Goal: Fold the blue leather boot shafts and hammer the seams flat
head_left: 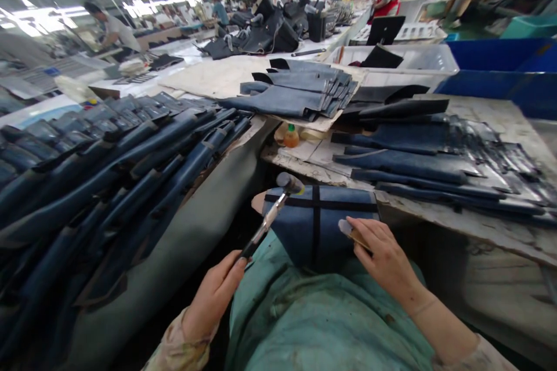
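Observation:
My left hand is closed around the dark grip of a hammer, whose head is raised over the left part of a blue leather-like piece. Two black strips cross on that piece, which lies over my lap against the green apron. In my right hand is a small tool with a pale rounded end and tan handle, held above the right part of the piece. Its exact kind is unclear. A pinkish edge shows at the left of the blue piece.
Overlapping blue pieces cover the left table. More lie on the right table and a board ahead. A small orange bottle stands between them. Behind are a white bin, blue bin and several people.

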A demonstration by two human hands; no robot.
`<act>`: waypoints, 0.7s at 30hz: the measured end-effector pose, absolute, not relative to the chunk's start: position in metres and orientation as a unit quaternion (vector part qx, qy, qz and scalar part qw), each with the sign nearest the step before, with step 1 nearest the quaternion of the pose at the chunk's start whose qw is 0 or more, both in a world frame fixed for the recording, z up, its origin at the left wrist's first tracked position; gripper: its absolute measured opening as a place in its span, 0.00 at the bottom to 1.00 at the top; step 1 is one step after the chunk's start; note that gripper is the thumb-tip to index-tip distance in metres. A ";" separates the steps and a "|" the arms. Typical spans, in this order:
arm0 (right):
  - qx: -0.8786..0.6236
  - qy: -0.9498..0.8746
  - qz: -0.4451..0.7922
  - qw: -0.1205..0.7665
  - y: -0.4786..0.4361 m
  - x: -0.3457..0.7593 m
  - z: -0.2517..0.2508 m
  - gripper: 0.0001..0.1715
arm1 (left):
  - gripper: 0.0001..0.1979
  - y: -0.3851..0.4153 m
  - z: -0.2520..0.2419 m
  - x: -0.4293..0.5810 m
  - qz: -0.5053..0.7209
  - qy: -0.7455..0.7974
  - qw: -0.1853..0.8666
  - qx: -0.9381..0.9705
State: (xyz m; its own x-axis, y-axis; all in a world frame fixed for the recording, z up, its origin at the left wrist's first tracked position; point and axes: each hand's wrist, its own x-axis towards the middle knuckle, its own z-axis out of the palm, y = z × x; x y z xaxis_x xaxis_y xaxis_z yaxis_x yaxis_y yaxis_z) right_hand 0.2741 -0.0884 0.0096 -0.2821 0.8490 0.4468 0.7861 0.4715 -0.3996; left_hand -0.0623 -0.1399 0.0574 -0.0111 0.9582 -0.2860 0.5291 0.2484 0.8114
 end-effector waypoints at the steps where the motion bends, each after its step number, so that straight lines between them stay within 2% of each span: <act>1: -0.512 -0.798 0.047 0.313 -0.088 0.274 0.009 0.27 | 0.22 -0.145 0.060 -0.072 0.262 0.678 0.416 0.547; 5: -0.511 -0.799 0.041 0.315 -0.089 0.270 0.006 0.28 | 0.24 -0.159 0.057 -0.100 0.250 0.730 0.375 0.515; 11: -0.511 -0.803 0.041 0.303 -0.090 0.265 0.008 0.28 | 0.25 -0.156 0.047 -0.100 0.283 0.731 0.384 0.487; 17: -0.516 -0.806 0.031 0.288 -0.094 0.264 0.008 0.28 | 0.24 -0.145 0.053 -0.096 0.224 0.710 0.367 0.558; 21: -0.526 -0.799 0.026 0.289 -0.097 0.259 0.009 0.27 | 0.22 -0.134 0.059 -0.070 0.230 0.671 0.367 0.602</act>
State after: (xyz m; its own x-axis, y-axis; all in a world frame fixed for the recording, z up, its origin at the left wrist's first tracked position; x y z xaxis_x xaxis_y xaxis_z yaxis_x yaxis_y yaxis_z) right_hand 0.2592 -0.0972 0.0093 -0.2788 0.8561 0.4352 0.8263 0.4448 -0.3455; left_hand -0.0697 -0.1338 0.0595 -0.0054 0.9764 -0.2161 0.6390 0.1696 0.7503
